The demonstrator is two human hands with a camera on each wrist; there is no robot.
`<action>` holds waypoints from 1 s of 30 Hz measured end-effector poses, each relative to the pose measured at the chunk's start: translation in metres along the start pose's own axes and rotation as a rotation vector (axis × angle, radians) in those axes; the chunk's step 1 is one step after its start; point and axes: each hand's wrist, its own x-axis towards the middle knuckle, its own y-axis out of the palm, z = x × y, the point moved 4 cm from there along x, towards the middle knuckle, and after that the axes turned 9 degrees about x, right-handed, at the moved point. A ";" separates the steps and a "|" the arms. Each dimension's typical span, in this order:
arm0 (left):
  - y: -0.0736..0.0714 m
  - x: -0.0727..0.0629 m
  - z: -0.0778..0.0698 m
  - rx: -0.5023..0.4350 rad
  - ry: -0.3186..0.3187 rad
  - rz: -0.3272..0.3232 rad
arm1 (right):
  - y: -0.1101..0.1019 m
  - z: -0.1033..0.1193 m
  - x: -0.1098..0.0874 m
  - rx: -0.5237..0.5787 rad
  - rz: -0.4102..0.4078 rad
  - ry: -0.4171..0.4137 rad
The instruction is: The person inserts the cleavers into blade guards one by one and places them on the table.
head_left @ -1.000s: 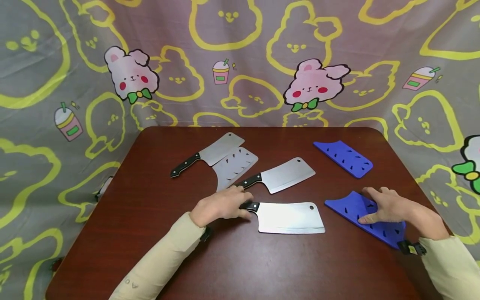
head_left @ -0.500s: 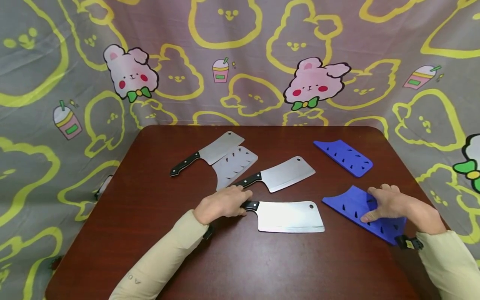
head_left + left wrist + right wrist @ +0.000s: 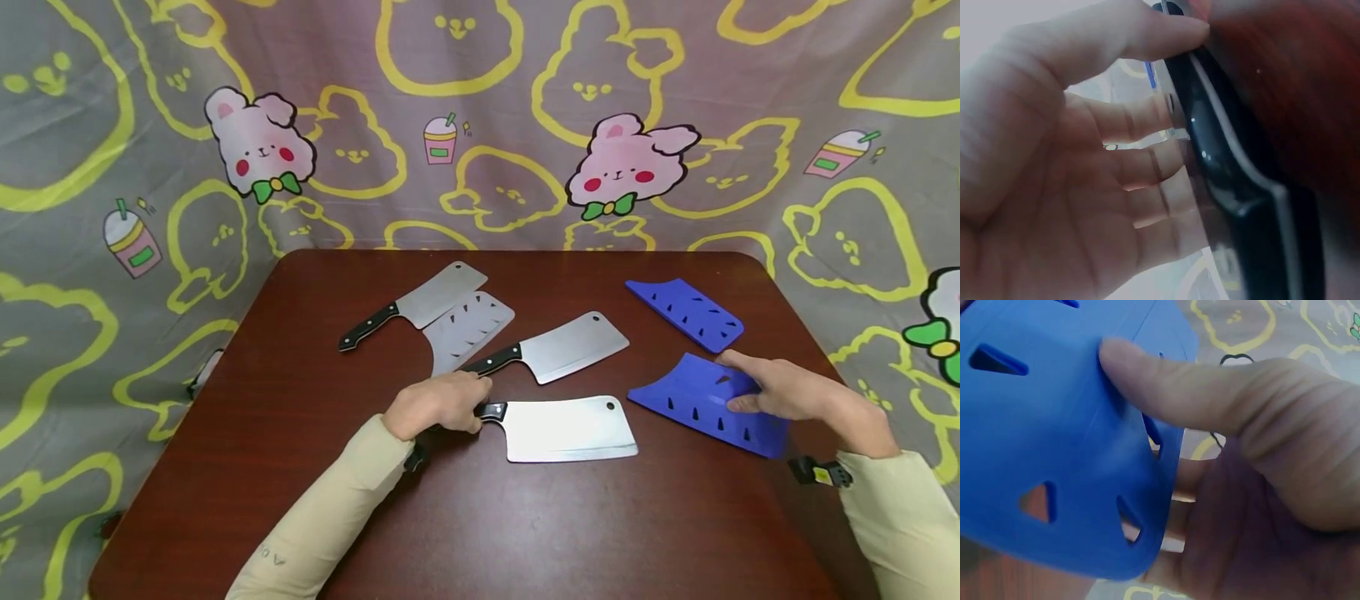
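At the middle of the table my left hand [image 3: 438,404] pinches the black handle of the nearest cleaver [image 3: 570,429]; its broad steel blade points right. In the left wrist view the thumb lies against the black handle [image 3: 1216,144], the other fingers on its far side. My right hand [image 3: 813,396] grips the right end of a blue slotted blade guard [image 3: 690,400], which looks tilted and partly off the table. The right wrist view has the thumb on the face of this blade guard [image 3: 1066,444] and the fingers behind it. A gap separates the guard's left tip from the blade.
A second cleaver [image 3: 573,346] lies just behind the held one. Farther back left, a third cleaver [image 3: 442,296] touches or overlaps a whitish blade guard [image 3: 472,329]. Another blue blade guard [image 3: 686,312] lies at the back right. Patterned cloth [image 3: 510,125] hangs behind the brown table [image 3: 525,533].
My right hand has moved the near blue blade guard up and left, towards the back guard, and tilted it. My left hand has closed on the handle, and the near cleaver has shifted slightly left.
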 end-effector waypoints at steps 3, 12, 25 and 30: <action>0.000 -0.002 0.002 -0.029 -0.011 -0.002 | -0.003 0.005 0.000 -0.011 -0.031 -0.044; -0.013 -0.008 0.007 -0.180 -0.017 0.018 | -0.016 0.015 -0.004 0.008 -0.099 -0.092; -0.045 -0.012 0.009 -0.210 0.090 -0.190 | -0.048 0.034 0.002 0.092 -0.417 -0.140; -0.055 -0.016 0.016 -0.285 0.100 -0.240 | -0.057 0.041 0.006 0.143 -0.537 -0.110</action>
